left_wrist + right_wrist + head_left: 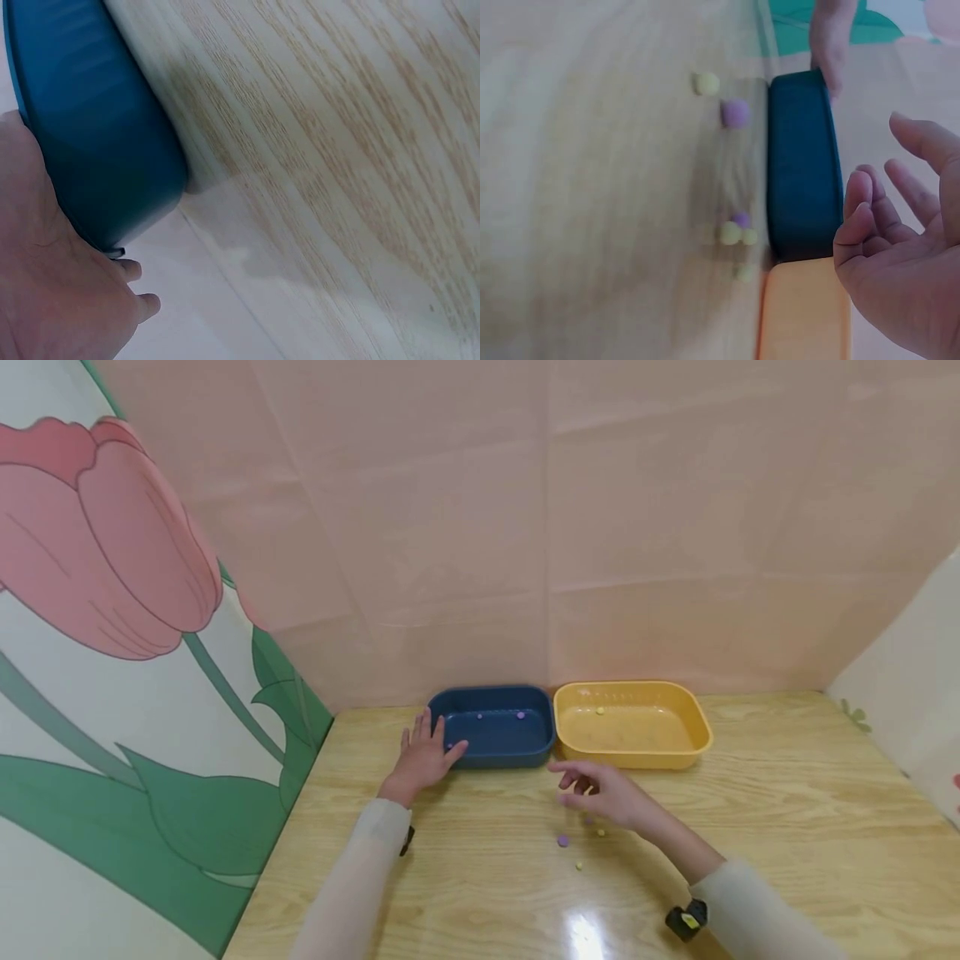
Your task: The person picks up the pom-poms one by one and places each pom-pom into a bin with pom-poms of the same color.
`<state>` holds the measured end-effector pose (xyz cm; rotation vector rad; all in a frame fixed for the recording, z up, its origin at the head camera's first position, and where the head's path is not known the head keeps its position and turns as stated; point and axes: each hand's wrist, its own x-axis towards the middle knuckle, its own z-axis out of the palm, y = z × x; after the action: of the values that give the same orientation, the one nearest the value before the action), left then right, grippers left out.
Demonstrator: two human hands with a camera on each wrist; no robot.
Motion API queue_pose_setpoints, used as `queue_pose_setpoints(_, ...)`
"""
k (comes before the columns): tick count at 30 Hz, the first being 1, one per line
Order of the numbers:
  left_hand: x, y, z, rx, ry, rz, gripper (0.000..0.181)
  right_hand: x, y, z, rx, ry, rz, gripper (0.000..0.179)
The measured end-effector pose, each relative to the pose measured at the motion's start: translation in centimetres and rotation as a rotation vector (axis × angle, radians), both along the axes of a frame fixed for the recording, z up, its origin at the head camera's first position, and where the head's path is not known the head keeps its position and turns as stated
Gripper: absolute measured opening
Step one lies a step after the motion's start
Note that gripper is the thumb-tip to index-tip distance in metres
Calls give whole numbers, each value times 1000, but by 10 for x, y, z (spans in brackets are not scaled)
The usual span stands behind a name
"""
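My left hand point(422, 762) rests on the left end of a dark blue tray point(491, 762), its fingers spread over the rim. Small purple balls point(521, 716) lie inside that tray. Just in front of the trays hovers my right hand point(606, 793), fingers loosely bent and thumb apart; nothing shows between them in the right wrist view. Below it on the table are a purple ball point(563, 841) and a yellow ball point(579, 866), with more of both colours point(730, 233) clustered nearby. A yellow tray point(637, 760) touches the blue one's right side and holds a small yellow ball point(600, 711).
The trays stand at the back of a wood-grain table point(480, 893), against a pink cloth backdrop point(450, 568). A wall panel with painted tulips point(142, 543) rises at the left, and a white panel point(900, 668) at the right.
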<state>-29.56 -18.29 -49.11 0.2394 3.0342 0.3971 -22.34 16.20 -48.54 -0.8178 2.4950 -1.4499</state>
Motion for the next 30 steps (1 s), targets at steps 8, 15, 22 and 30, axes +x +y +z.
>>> queue_pose_setpoints(8,0,-1,-1,-1,-1,-3,89,17,6,-7,22,-4,28,43)
queue_pose_setpoints(15,-1,-2,-2,-4,1,-7,90,24,5,-7,63,-31,65,47)
queue_pose_setpoints(22,-3,-2,-4,-6,-2,-4,89,24,3,-16,148,49,73,42)
queue_pose_setpoints(30,-1,-2,-4,-5,1,-4,90,24,2,-22,248,81,59,36)
